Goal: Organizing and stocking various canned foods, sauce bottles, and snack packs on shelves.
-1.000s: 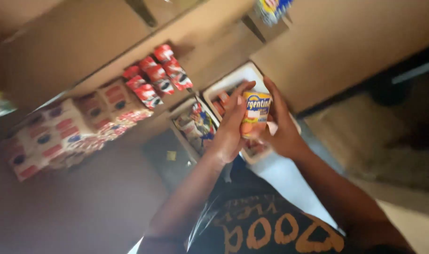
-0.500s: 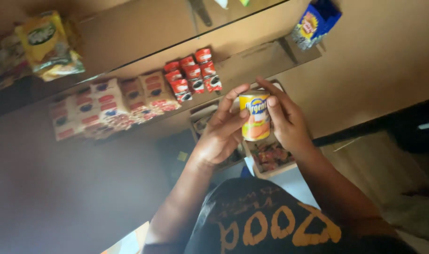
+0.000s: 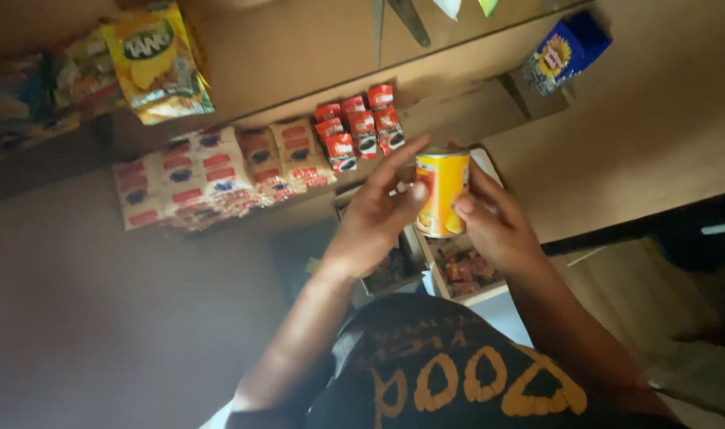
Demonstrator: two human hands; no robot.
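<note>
Holding a yellow can up in the air, both hands are busy with it. The left hand is curled around the can's left side, with the thumb pressed on the front and the long fingers reaching over the top. The right hand is wrapped around the right side and the back. So both hands are closed on the can. The can stands almost straight up, a little tilted.

The can is not resting on anything. It hangs above a small tray of wrapped sweets, which sits near the front edge of the counter. Behind it, a row of little red packets hangs along the back wall, next to pale packets with red labels. A yellow drink-mix bag hangs near the top left corner, and a blue packet sits in a box near the top right.

What could go wrong? The left hand seems to hold mostly with fingertips, so I think the can could slip. If it drops, it would likely land on the tray of sweets and squash or scatter them. The place is dim too, so a bump against the red packets seems possible if the can moves back.
</note>
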